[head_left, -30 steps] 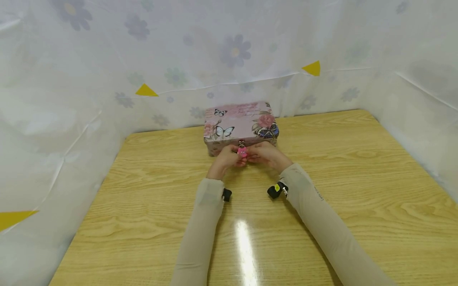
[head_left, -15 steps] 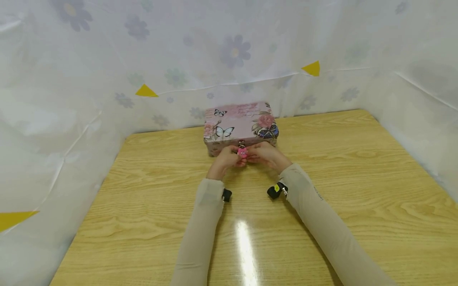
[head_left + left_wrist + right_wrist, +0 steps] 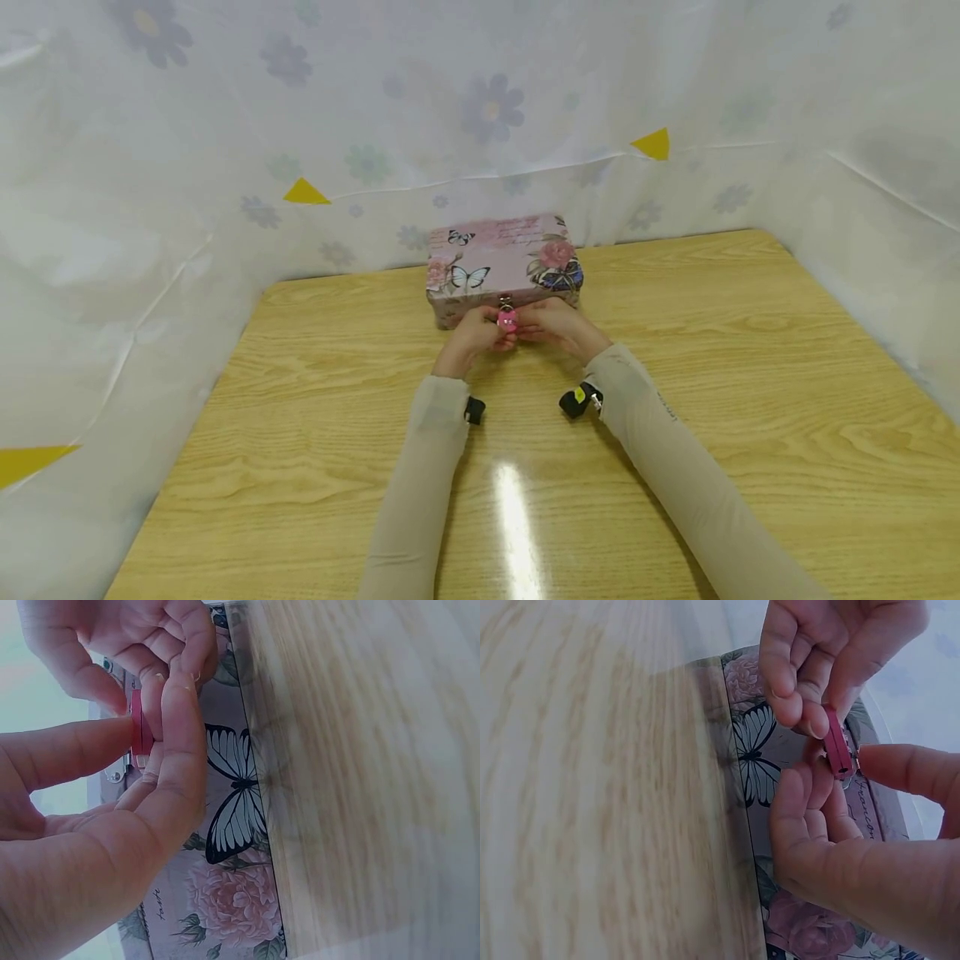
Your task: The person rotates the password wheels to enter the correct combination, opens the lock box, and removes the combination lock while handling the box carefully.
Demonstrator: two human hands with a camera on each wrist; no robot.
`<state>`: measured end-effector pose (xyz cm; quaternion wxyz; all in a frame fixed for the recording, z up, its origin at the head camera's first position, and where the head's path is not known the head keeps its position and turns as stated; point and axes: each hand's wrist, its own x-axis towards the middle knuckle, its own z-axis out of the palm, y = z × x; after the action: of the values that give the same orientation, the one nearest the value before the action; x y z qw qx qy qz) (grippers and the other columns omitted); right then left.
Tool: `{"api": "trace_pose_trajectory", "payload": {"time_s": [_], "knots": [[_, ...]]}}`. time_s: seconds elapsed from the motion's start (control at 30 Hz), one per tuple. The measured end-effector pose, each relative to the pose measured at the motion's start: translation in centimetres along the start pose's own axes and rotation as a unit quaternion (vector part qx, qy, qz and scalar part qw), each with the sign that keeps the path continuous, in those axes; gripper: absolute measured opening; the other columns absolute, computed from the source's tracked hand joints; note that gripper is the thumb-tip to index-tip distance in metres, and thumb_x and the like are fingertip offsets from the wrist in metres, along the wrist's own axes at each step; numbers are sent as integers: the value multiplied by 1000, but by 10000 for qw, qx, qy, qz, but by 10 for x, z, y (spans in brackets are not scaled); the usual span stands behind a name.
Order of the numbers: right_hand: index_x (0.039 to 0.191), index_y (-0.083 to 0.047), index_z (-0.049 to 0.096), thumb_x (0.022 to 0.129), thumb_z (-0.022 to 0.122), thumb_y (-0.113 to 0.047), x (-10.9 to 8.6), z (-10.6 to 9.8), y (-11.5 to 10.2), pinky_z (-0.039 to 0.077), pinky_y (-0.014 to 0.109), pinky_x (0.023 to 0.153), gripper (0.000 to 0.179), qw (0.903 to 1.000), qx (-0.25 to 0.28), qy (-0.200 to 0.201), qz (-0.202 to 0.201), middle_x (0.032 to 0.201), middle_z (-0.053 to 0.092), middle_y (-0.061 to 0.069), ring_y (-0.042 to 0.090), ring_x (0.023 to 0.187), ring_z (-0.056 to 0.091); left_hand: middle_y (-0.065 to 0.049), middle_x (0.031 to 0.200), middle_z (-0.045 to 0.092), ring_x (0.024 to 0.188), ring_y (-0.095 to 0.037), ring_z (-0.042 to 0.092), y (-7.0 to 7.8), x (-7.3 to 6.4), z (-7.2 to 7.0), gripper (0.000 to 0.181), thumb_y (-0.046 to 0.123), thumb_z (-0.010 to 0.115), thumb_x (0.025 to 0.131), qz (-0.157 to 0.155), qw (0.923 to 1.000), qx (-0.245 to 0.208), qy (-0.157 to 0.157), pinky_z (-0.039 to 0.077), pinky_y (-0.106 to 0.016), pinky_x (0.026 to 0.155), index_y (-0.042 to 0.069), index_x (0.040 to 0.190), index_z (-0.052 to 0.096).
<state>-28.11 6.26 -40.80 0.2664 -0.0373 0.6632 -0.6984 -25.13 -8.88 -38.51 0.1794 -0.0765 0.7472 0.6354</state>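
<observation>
A pink padlock [image 3: 507, 321] hangs by its shackle at the metal clasp [image 3: 506, 299] on the front of a pink box [image 3: 495, 254] printed with butterflies and roses. The box lid is down. My left hand [image 3: 474, 332] pinches the padlock between thumb and fingers from the left. From the other side my right hand [image 3: 558, 327] pinches it too, its thumb on the face and its fingers behind. In the right wrist view a small dark hole shows in the end of the padlock [image 3: 838, 746]. Fingers hide part of the padlock in both wrist views.
The box stands near the back edge of a wood-grain table [image 3: 315, 467]. Behind and beside the table hangs a pale flowered curtain [image 3: 420, 100] with yellow triangles on it. A black strap [image 3: 475, 409] sits at the left wrist, another at the right.
The padlock has turned or tilted very slightly between the fingers. Both hands, the arms and the box stay in practically the same place.
</observation>
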Motion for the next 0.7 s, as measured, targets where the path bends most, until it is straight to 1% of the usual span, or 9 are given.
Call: {"api": "trace_pose_trajectory", "payload": {"time_s": [0.13,0.23,0.3,0.47,0.7], "knots": [[125,19,49,97,51,-5,1,-1,1,53,32,90,37,9999,-9,87,99,77,67,0,10,73,64,-19,86,59,69,-19,60,0,0,0,33,-14,46,92,39,10000,48,-3,56,-40,85,-15,125,46],[122,18,52,96,52,-4,2,-1,0,56,27,80,34,9999,63,115,112,75,67,1,11,71,64,-20,87,60,69,-19,61,0,0,0,33,-13,47,92,56,10000,71,-7,57,-39,84,-15,125,46],[119,17,54,96,51,-3,1,-1,0,56,26,77,31,9999,72,90,83,74,66,1,10,70,64,-21,88,60,69,-19,61,0,0,0,33,-13,47,92,65,9999,81,-12,57,-39,84,-15,125,47],[114,15,56,96,50,-3,0,-3,0,56,26,77,26,10000,-41,-21,2,76,65,1,10,72,63,-21,87,61,68,-19,60,-1,-1,0,32,-14,46,91,77,9999,96,-21,57,-39,83,-15,123,47],[122,20,48,97,48,-3,-2,-1,-1,54,30,86,33,9999,-87,-53,-75,77,65,-1,9,73,62,-18,83,60,66,-17,60,0,-1,0,33,-15,46,91,105,9999,84,-14,58,-36,80,-15,124,47]]}}
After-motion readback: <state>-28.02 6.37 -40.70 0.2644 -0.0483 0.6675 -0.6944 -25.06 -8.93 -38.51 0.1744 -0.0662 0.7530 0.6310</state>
